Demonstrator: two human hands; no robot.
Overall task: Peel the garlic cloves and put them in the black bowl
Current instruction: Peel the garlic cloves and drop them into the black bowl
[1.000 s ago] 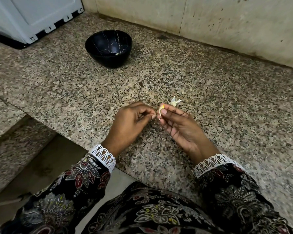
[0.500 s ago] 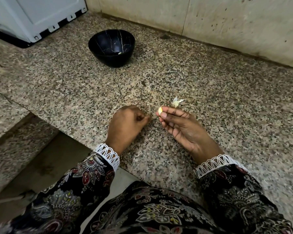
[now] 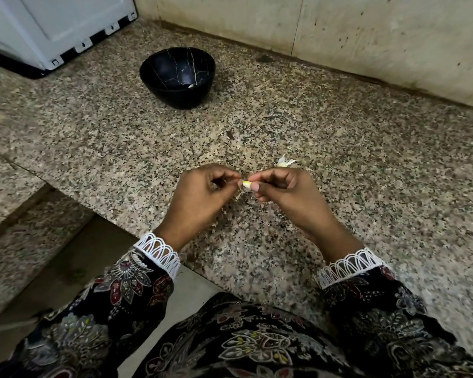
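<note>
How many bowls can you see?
1. The black bowl sits on the granite counter, near the white appliance, far beyond both hands.

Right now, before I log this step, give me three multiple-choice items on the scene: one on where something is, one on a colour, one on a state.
1. Where does the loose scrap of garlic skin lie?
A. Inside the bowl
B. On the counter just beyond the right hand
C. On the white appliance

2. What colour is the bowl?
A. White
B. Red
C. Black with thin pale veins

3. What is the right hand doing?
A. Pinching the garlic clove
B. Lying flat on the counter
C. Gripping the bowl rim

Answers:
1 B: the pale scrap rests on the granite counter past the right knuckles.
2 C: dark inside and out, with light crack-like lines.
3 A: thumb and fingers close on the yellowish garlic clove, with the left hand meeting it.
</note>
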